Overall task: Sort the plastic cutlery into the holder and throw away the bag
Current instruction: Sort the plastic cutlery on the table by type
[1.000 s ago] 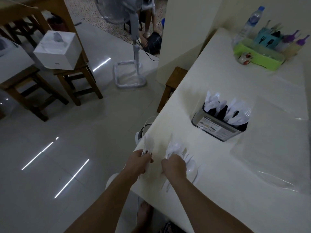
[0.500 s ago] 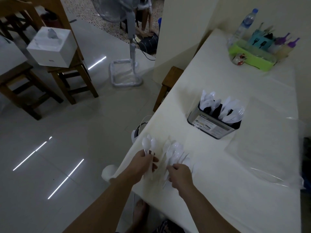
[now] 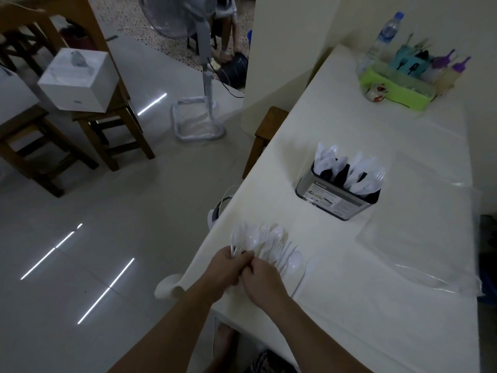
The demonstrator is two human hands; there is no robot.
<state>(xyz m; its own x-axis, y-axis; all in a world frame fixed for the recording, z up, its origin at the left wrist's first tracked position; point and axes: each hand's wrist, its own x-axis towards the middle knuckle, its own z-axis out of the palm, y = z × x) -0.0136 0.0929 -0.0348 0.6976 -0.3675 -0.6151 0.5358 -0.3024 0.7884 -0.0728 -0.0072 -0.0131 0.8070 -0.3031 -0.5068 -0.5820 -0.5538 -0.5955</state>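
A pile of white plastic cutlery [image 3: 277,246], spoons and forks, lies near the table's left edge. My left hand [image 3: 224,267] is shut on a few white spoons [image 3: 239,238] by their handles, bowls pointing away from me. My right hand [image 3: 262,278] touches the left hand, its fingers pinched at a handle in the pile. The metal cutlery holder [image 3: 333,200] stands further back with white spoons and forks upright in it. A clear plastic bag [image 3: 419,232] lies flat to the holder's right.
The white table [image 3: 349,305] runs along a wall on the right. A green tray [image 3: 395,90] with bottles and a water bottle [image 3: 384,39] sits at its far end. On the floor left are wooden stools, a white box [image 3: 78,82] and a standing fan [image 3: 207,84].
My right hand has moved left from the pile to meet my left hand, which still holds the spoons. The view shifted slightly.
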